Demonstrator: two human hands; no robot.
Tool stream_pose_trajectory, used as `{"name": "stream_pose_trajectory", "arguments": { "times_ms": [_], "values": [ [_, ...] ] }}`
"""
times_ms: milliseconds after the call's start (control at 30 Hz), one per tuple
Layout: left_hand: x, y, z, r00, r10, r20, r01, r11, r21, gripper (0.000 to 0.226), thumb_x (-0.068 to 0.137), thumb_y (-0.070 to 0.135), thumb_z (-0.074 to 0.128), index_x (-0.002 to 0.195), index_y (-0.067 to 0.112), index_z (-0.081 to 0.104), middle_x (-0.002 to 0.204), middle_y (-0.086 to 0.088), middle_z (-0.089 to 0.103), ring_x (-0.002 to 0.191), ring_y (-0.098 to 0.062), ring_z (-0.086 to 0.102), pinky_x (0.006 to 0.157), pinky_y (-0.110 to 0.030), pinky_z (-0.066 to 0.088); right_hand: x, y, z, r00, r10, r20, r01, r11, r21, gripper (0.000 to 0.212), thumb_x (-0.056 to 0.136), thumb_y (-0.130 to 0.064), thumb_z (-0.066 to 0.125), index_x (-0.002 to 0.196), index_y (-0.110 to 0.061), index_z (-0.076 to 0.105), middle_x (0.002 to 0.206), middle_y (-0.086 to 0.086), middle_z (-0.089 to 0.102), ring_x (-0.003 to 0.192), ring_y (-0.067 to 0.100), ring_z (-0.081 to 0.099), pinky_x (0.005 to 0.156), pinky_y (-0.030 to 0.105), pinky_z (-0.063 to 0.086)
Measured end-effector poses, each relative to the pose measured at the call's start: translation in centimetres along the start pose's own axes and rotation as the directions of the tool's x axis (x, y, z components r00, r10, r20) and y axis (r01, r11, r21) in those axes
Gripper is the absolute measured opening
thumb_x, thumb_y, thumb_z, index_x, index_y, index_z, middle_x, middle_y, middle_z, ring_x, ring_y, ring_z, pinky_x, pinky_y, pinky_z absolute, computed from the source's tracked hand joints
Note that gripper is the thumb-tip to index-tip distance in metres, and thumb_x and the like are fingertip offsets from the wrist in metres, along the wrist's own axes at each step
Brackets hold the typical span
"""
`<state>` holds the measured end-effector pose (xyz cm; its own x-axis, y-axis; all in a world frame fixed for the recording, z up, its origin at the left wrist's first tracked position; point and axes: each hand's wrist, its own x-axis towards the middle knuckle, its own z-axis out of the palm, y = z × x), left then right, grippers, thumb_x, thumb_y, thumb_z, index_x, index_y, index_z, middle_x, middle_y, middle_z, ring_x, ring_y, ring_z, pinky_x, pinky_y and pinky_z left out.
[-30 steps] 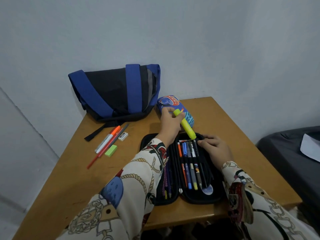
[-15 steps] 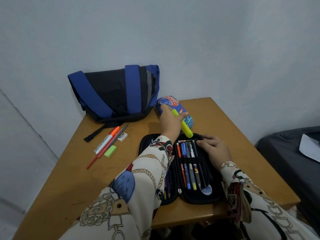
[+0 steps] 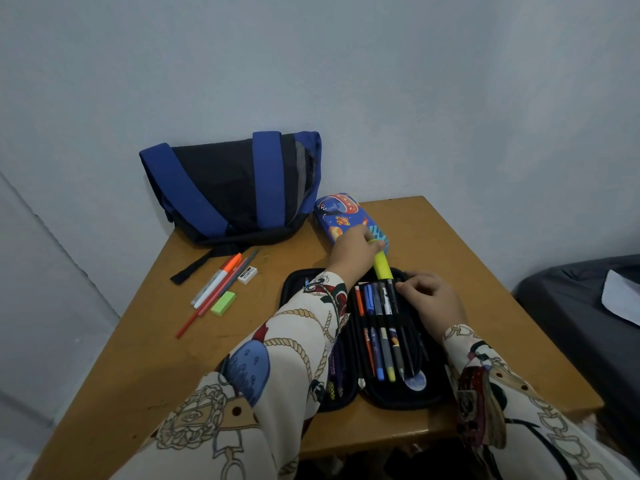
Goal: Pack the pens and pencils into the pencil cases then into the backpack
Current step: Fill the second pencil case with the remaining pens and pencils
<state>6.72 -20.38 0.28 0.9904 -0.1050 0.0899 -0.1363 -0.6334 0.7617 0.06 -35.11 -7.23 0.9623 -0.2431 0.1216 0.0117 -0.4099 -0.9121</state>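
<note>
Two hands work over an open black zip-around pencil case (image 3: pixel 398 393) lying flat near the front edge of a worn yellow-brown wooden table (image 3: pixel 145 368). The left hand (image 3: pixel 353 252), reaching from a cream sleeve (image 3: pixel 277 368) printed with ropes and chains, grips the upper end of a fluorescent yellow highlighter (image 3: pixel 382 266), fingers curled round the barrel; the marker's lower end sits at the far rim of the case, just above the row of pens. Directly below that grip, pens and pencils (image 3: pixel 381 327) in orange, blue, grey and black lie side by side under a dark elastic band in the case's right half. Right of the grip, the right hand (image 3: pixel 427 296) rests on the case's far right corner, fingers bent over its edge and touching the outermost dark pen.

Behind the gripping hand, and partly hidden by it, lies a closed blue hard-shell pencil case (image 3: pixel 341 214) printed with planets and a whale. Further back and to the left, a black bag with royal-blue straps (image 3: pixel 228 188) leans against the pale wall at the table's rear edge.

Well left of the grip, on open tabletop, lie an orange-capped white marker (image 3: pixel 218 280), a red pencil (image 3: pixel 204 306), a grey pencil (image 3: pixel 247 259), a white eraser (image 3: pixel 247 274) with dark lettering too small to read, and a light green eraser (image 3: pixel 223 303). Bare wood surrounds this group on the left and front. A dark grey bed (image 3: pixel 571 327) stands past the table's right edge.
</note>
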Motion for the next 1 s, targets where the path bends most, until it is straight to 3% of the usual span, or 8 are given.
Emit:
{"name": "stream_pose_trajectory", "arguments": {
  "times_ms": [100, 200, 267, 467, 800, 933, 1000],
  "values": [
    [-0.1, -0.5, 0.1, 0.999, -0.02, 0.043, 0.02, 1.0, -0.011, 0.017, 0.093, 0.025, 0.063, 0.088, 0.009, 0.059, 0.074, -0.002, 0.054, 0.077, -0.024, 0.055, 0.079, -0.04, 0.051, 0.1, 0.2, 0.1, 1.0, -0.019, -0.008, 0.019, 1.0, 0.011, 0.016, 0.075, -0.044, 0.068, 0.064, -0.032, 0.068, 0.101, -0.024, 0.062, 0.097, 0.01, 0.061, 0.098, 0.046, 0.044],
    [-0.5, -0.6, 0.2, 0.995, -0.013, 0.098, 0.012, 1.0, 0.009, 0.017, 0.092, 0.023, 0.064, 0.085, 0.008, 0.065, 0.077, -0.002, 0.056, 0.079, -0.021, 0.055, 0.075, -0.036, 0.051, 0.2, 0.3, 0.1, 0.999, -0.034, -0.01, 0.034, 0.999, 0.018, 0.016, 0.077, -0.041, 0.07, 0.063, -0.034, 0.067, 0.1, -0.022, 0.061, 0.097, 0.012, 0.061, 0.097, 0.045, 0.045],
    [-0.9, -0.7, 0.4, 0.991, -0.008, 0.137, 0.0, 0.998, 0.059, 0.021, 0.094, 0.023, 0.062, 0.092, 0.004, 0.07, 0.086, -0.006, 0.06, 0.085, -0.02, 0.055, 0.074, -0.03, 0.046, 0.2, 0.3, 0.1, 0.999, -0.044, -0.009, 0.044, 0.999, -0.003, 0.019, 0.08, -0.034, 0.071, 0.062, -0.035, 0.066, 0.1, -0.021, 0.061, 0.098, 0.013, 0.06, 0.096, 0.044, 0.045],
    [-1.4, -0.9, 0.1, 0.983, 0.0, 0.185, -0.018, 0.995, 0.096, 0.026, 0.099, 0.016, 0.052, 0.116, 0.005, 0.068, 0.119, -0.012, 0.064, 0.114, -0.025, 0.054, 0.09, -0.03, 0.045, 0.4, 0.5, 0.1, 1.0, -0.028, -0.002, 0.028, 0.999, -0.035, 0.014, 0.079, -0.036, 0.07, 0.065, -0.035, 0.067, 0.105, -0.022, 0.059, 0.102, 0.013, 0.059, 0.101, 0.047, 0.041],
    [-1.5, -1.5, 0.0, 0.951, 0.019, 0.308, -0.08, 0.979, 0.186, 0.028, 0.098, 0.018, 0.053, 0.121, 0.012, 0.067, 0.13, -0.008, 0.06, 0.123, -0.022, 0.048, 0.092, -0.027, 0.042, 0.3, 0.0, 0.0, 1.0, -0.025, 0.001, 0.025, 0.998, -0.065, 0.021, 0.081, -0.035, 0.072, 0.062, -0.042, 0.067, 0.101, -0.026, 0.056, 0.102, 0.01, 0.057, 0.101, 0.046, 0.041],
    [-1.8, -1.7, -0.2, 0.934, 0.023, 0.356, -0.093, 0.979, 0.179, 0.031, 0.099, 0.013, 0.048, 0.127, 0.008, 0.063, 0.135, -0.01, 0.057, 0.127, -0.024, 0.048, 0.101, -0.03, 0.04, 0.3, 0.0, 0.0, 1.0, -0.03, 0.001, 0.03, 0.998, -0.06, 0.021, 0.081, -0.034, 0.072, 0.062, -0.04, 0.068, 0.102, -0.026, 0.056, 0.103, 0.009, 0.057, 0.101, 0.046, 0.041],
    [-2.2, -1.5, -0.1, 0.929, 0.028, 0.368, -0.101, 0.978, 0.181, 0.034, 0.101, 0.013, 0.046, 0.13, 0.006, 0.059, 0.134, -0.013, 0.056, 0.123, -0.026, 0.05, 0.098, -0.031, 0.042, 0.3, 0.0, 0.1, 1.0, -0.026, -0.004, 0.026, 0.998, -0.063, 0.024, 0.081, -0.033, 0.072, 0.057, -0.037, 0.068, 0.101, -0.026, 0.056, 0.102, 0.009, 0.057, 0.101, 0.045, 0.041]
  ]
}}
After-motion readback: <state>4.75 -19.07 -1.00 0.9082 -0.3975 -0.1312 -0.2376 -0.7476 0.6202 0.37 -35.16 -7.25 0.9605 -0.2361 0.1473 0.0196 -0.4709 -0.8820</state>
